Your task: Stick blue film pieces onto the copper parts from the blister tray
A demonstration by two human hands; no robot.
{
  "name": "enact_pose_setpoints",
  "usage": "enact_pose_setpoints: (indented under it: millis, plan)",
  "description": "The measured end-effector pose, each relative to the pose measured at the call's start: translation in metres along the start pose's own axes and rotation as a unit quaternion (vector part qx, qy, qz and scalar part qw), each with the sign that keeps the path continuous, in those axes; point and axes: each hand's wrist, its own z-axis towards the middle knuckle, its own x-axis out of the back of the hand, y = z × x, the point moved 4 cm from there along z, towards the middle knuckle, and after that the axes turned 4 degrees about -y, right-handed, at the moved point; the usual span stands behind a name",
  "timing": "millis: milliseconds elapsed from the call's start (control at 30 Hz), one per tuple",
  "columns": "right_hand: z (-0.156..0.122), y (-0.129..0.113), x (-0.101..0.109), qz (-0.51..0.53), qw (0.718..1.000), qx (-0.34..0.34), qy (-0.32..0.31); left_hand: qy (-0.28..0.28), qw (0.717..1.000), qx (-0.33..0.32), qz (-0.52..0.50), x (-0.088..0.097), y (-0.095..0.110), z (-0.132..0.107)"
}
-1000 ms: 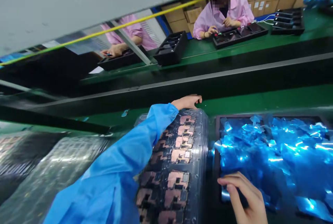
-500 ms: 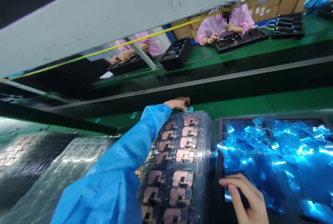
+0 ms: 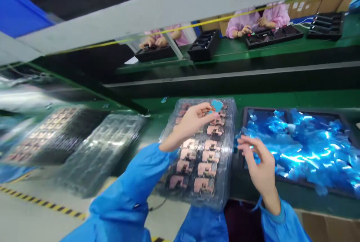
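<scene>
**Left hand (image 3: 191,122) pinches blue film piece (image 3: 217,105)**

It is now above the clear tray (image 3: 197,163) of copper-patched circuit boards, no longer at the far edge. The right hand (image 3: 257,163) has risen off the blue film scraps (image 3: 306,152), fingers half-curled, empty.

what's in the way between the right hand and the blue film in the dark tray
Nothing visible. The right hand hovers at the left edge of the blue film in the dark tray, with no object between them.

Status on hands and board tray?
Left hand pinching blue film piece above clear tray of circuit boards. Right hand open, over film-scrap bin edge.
</scene>
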Motion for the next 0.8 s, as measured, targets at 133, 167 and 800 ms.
enact_pose_setpoints:
  millis: [133,167,800]
  plan:
    - [0.01,-0.017,-0.015,0.04,0.999,-0.003,-0.03,0.008,0.999,-0.031,0.022,-0.049,0.011,-0.071]
    - [0.011,-0.02,-0.017,0.039,0.999,-0.003,-0.039,0.02,0.998,-0.046,0.038,-0.056,0.01,-0.082]
    - [-0.017,-0.043,0.001,-0.09,0.984,0.106,-0.109,0.108,0.985,-0.048,-0.129,-0.106,-0.011,-0.137]
